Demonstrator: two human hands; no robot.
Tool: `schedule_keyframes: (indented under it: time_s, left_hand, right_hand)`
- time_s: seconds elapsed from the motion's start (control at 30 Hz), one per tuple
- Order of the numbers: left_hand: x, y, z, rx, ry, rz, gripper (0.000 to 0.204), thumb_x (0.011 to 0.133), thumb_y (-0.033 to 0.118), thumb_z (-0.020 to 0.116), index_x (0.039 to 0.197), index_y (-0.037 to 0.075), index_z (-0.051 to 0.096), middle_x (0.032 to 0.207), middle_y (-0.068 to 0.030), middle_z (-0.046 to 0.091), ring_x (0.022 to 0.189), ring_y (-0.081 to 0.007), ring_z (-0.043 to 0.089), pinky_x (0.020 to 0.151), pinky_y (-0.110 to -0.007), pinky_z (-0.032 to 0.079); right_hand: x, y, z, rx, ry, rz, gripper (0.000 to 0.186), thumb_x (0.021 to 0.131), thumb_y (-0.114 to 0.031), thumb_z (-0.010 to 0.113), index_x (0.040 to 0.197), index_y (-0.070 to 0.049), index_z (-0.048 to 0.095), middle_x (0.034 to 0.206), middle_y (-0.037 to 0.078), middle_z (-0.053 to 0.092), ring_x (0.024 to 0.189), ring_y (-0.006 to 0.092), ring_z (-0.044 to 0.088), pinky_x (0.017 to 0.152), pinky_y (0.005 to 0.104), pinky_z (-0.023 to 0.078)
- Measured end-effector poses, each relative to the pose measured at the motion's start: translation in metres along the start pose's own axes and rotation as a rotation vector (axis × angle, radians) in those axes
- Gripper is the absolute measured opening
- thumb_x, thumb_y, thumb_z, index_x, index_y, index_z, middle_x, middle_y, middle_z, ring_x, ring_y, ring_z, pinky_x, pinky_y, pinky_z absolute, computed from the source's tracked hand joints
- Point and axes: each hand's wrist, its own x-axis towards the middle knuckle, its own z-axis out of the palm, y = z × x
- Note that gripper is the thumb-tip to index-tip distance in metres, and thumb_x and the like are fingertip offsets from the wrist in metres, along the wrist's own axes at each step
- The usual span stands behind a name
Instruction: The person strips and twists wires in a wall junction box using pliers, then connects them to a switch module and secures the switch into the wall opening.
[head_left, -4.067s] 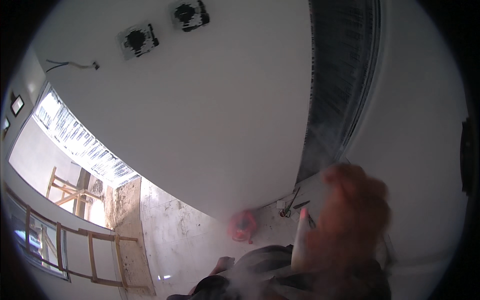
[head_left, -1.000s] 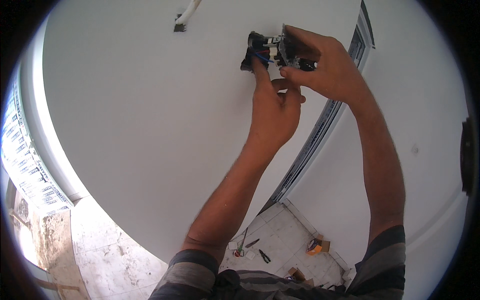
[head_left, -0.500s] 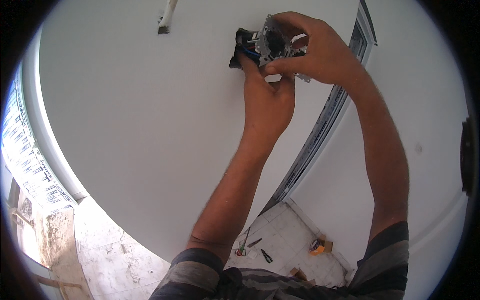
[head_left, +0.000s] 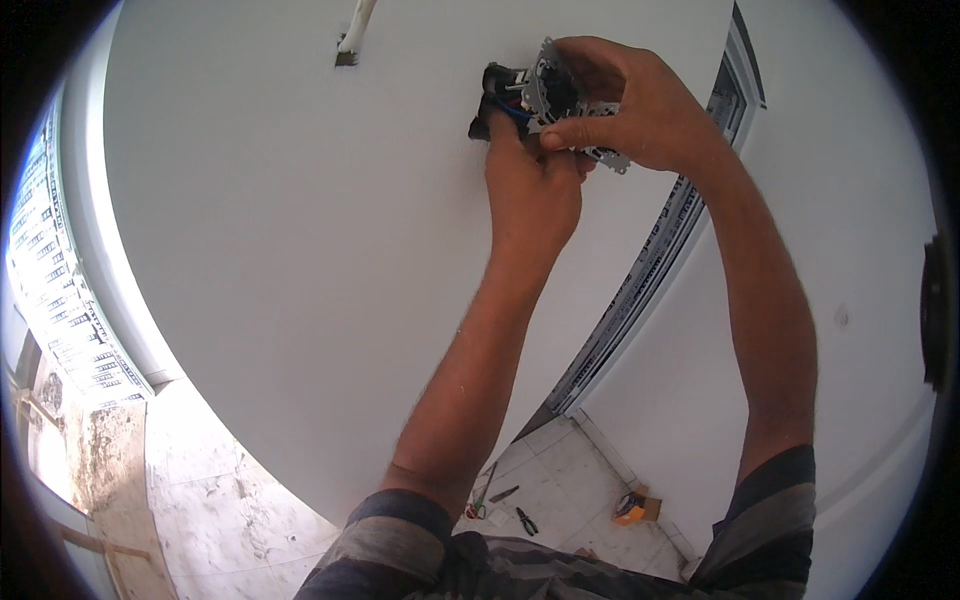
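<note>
My right hand (head_left: 650, 115) is closed around an electrical wall insert with grey metal mounting frames (head_left: 545, 85). Its thumb presses on the lower side, and the other fingers are partly hidden behind the frames. Left of the insert, a dark wall box (head_left: 490, 75) opens in the white wall. A blue wire (head_left: 510, 107) runs between the box and the insert. My left hand (head_left: 535, 190) is just below, its index finger reaching into the box. The bent fingers of that hand meet under the insert; what they grip is hidden.
A white conduit (head_left: 357, 28) comes out of the wall at the upper left. A door or window frame (head_left: 640, 270) runs down the right side. Pliers (head_left: 526, 521), a knife-like tool (head_left: 504, 494) and an orange box (head_left: 635, 506) lie on the tiled floor (head_left: 560, 465).
The view has shifted slightly, so the wall box sits a little lower and to the right. The insert is turned slightly, and my left fingers have closed in beneath it.
</note>
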Motion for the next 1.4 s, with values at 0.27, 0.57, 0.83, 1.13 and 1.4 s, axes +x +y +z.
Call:
schedule_keyframes:
  time_s: [0.27,0.57,0.83,1.13,1.4]
  left_hand:
    - [-0.004,-0.007,0.000,-0.229,-0.095,0.012,0.046,0.091,-0.007,0.039,0.137,-0.005,0.039,0.116,-0.0212,0.063,0.091,-0.0293,0.074,0.080,-0.037,0.065]
    - [-0.001,-0.016,-0.002,-0.176,-0.100,0.094,0.036,0.106,0.000,0.037,0.142,-0.002,0.033,0.100,-0.0168,0.070,0.083,-0.0233,0.075,0.075,-0.033,0.065]
    - [-0.009,-0.004,0.000,-0.067,0.024,0.091,0.043,0.105,0.001,0.040,0.147,-0.004,0.032,0.103,-0.0150,0.070,0.081,-0.0206,0.074,0.074,-0.030,0.062]
    - [-0.003,-0.014,0.006,0.038,0.124,0.250,0.046,0.101,-0.001,0.048,0.145,-0.008,0.037,0.111,-0.0145,0.069,0.097,-0.0182,0.068,0.088,-0.031,0.054]
    - [0.000,-0.013,0.008,-0.209,0.081,0.114,0.057,0.099,-0.003,0.050,0.153,-0.003,0.032,0.122,-0.0108,0.063,0.111,-0.0180,0.061,0.099,-0.034,0.048]
  right_hand:
    - [-0.007,0.003,0.008,0.042,0.035,0.017,0.090,0.071,-0.033,0.094,0.140,0.005,0.052,0.128,0.023,0.066,0.125,0.0331,0.062,0.112,0.0451,0.046]
    - [-0.012,0.016,0.019,0.063,0.165,-0.057,0.084,0.064,-0.040,0.094,0.132,-0.002,0.062,0.115,0.018,0.072,0.110,0.0304,0.071,0.097,0.0401,0.056]
    - [0.007,0.004,-0.010,0.101,-0.022,0.013,0.086,0.069,-0.037,0.094,0.134,0.005,0.058,0.119,0.022,0.070,0.115,0.0311,0.068,0.107,0.0440,0.050]
    - [0.007,0.003,-0.005,-0.004,0.014,-0.068,0.088,0.068,-0.040,0.094,0.135,0.004,0.057,0.120,0.022,0.069,0.116,0.0324,0.068,0.108,0.0463,0.049]
    - [0.002,0.011,0.008,-0.037,0.113,-0.094,0.083,0.067,-0.041,0.093,0.133,-0.002,0.061,0.118,0.019,0.071,0.113,0.0317,0.069,0.102,0.0418,0.053]
